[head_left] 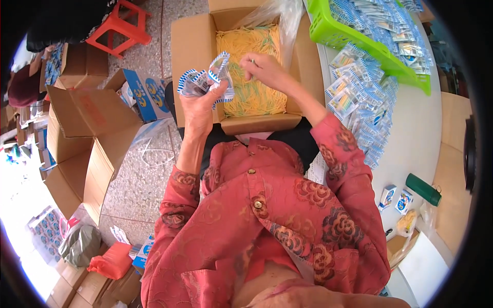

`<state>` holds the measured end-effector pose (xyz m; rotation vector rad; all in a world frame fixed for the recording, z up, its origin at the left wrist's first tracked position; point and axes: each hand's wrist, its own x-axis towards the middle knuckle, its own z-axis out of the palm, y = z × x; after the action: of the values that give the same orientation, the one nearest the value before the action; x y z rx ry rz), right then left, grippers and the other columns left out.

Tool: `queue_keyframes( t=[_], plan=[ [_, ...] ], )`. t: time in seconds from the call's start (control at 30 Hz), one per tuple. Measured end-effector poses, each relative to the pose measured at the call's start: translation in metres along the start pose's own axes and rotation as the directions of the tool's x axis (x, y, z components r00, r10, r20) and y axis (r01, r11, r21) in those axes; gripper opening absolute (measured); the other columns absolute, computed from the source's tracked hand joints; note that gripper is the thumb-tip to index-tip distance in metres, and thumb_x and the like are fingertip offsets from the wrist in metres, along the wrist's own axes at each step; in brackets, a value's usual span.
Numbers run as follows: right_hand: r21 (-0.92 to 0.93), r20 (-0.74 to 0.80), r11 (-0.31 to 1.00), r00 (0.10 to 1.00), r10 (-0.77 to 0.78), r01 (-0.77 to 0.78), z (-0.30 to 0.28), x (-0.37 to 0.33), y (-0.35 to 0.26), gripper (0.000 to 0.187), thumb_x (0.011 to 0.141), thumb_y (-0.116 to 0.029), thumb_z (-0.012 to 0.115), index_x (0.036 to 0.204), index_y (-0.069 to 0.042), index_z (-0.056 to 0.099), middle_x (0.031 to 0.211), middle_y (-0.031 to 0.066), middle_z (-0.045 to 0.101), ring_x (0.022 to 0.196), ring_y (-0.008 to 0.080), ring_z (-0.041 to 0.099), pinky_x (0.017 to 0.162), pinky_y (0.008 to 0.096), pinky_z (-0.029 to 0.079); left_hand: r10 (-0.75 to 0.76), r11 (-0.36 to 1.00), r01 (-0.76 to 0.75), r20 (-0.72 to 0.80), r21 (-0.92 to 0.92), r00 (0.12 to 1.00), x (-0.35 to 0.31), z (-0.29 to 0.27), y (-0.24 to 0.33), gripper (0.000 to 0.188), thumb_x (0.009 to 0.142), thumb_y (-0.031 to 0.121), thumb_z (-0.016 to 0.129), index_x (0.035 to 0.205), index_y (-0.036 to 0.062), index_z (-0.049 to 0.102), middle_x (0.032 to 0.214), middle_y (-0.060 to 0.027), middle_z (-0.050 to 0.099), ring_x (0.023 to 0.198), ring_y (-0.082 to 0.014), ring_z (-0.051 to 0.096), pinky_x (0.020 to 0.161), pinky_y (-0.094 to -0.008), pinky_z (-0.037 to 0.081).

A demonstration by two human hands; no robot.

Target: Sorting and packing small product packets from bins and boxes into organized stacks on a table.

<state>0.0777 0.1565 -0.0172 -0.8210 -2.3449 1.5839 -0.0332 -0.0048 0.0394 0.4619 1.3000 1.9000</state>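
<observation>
Several small clear packets [221, 65] with blue-and-white striped edges fan out from my left hand [199, 109], which is closed on their lower ends. Just to their right is my right hand [265, 70], its fingers curled in; whether anything is between them is hidden. Both hands are over an open cardboard box [191, 38] close in front of me. Inside it lies a thick layer of thin yellow and green sticks [257, 106], too small to name more exactly. A clear plastic liner [287, 28] hangs over the box's far right corner.
At right, a pile of similar packets [354, 97] lies on a pale table [411, 138] beside a packet-filled green basket [321, 28]. A dark green cylinder [423, 189] lies nearer. Open cartons [77, 115] and a red stool [123, 25] stand at left.
</observation>
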Motion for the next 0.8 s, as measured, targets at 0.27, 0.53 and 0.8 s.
queue_keyframes(
  t=[0.27, 0.53, 0.8],
  plan=[
    [0.19, 0.205, 0.853, 0.869, 0.45, -0.486, 0.078, 0.042, 0.148, 0.014, 0.08, -0.014, 0.057, 0.072, -0.003, 0.061, 0.062, 0.0065, 0.061, 0.05, 0.0113, 0.052, 0.043, 0.0249, 0.044, -0.069, 0.998, 0.07, -0.12, 0.002, 0.99, -0.01, -0.035, -0.009, 0.031, 0.071, -0.009, 0.068, 0.097, 0.0013, 0.054, 0.097, -0.0079, 0.061, 0.085, -0.0144, 0.06, 0.074, -0.0276, 0.051],
    [-0.314, 0.186, 0.833, 0.831, 0.525, -0.456, 0.15, 0.069, 0.227, 0.016, 0.077, -0.017, 0.059, 0.074, -0.002, 0.064, 0.074, 0.0136, 0.064, 0.064, 0.0229, 0.059, 0.053, 0.0341, 0.048, -0.127, 0.992, 0.127, -0.177, -0.014, 0.976, -0.006, -0.052, -0.013, 0.035, 0.07, -0.011, 0.068, 0.098, 0.0028, 0.053, 0.101, -0.0087, 0.06, 0.086, -0.0158, 0.06, 0.074, -0.0289, 0.052],
    [-0.524, 0.079, 0.766, 0.875, 0.478, -0.372, 0.163, 0.056, 0.173, 0.037, 0.07, -0.036, 0.067, 0.085, -0.003, 0.066, 0.088, 0.018, 0.065, 0.085, 0.0342, 0.063, 0.071, 0.0445, 0.05, -0.185, 0.983, 0.177, -0.219, -0.055, 0.958, -0.006, -0.057, -0.016, 0.038, 0.071, -0.009, 0.069, 0.104, 0.0012, 0.054, 0.105, -0.0102, 0.06, 0.089, -0.0164, 0.061, 0.077, -0.0296, 0.052]
  ],
)
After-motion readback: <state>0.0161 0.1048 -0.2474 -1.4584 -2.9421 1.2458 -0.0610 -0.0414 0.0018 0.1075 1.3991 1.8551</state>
